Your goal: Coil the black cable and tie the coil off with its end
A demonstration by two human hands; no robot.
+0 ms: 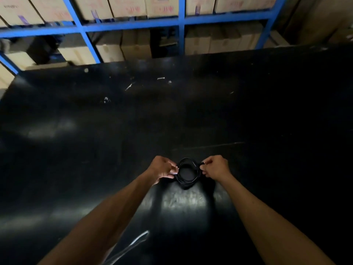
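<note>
Black cable [186, 174] coiled small; my left hand [163, 167] pinches it at 9 o'clock, right hand [215, 167] at 3. Light, springy, likely to unwind; keep fingers closed on bundled turns

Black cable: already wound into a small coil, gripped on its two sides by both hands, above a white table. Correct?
Not quite. The head view shows the table is black, not white. The black cable is coiled, with the left hand and right hand gripping its sides.
</note>
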